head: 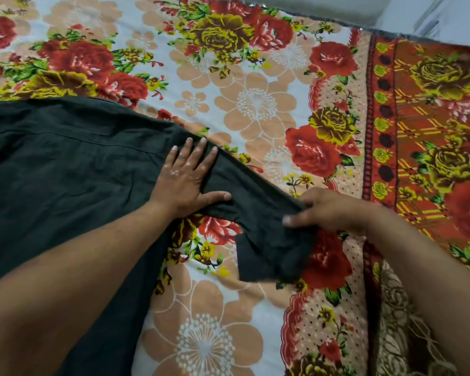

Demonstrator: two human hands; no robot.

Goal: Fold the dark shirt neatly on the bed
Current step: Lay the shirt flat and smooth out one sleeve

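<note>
Nearest the camera, two bare forearms reach in from the bottom edge, the left one crossing over the body of the dark shirt (65, 164). The shirt lies spread across the left side of the bed, on a flowered sheet (255, 104) of red roses and peach blossoms.

The right hand (326, 210) grips the sleeve (258, 213) near its end, fingers closed round the cloth with the thumb on the near side. Below that grip the cuff (266, 259) hangs crumpled over the sheet, its edge a little blurred.

Just beyond and to the left, the left hand (186, 176) lies flat on the shirt where the sleeve joins the body. Its fingers are spread and straight, thumb out to the side, pressing and not grasping. The sleeve runs in a slanting band from under this hand to the right hand.

Farther off, the sheet shows a dark red patterned border (432, 118) along the right. At the far top, the sheet's edge meets a pale surface (432, 12) that is too blurred to identify.
</note>
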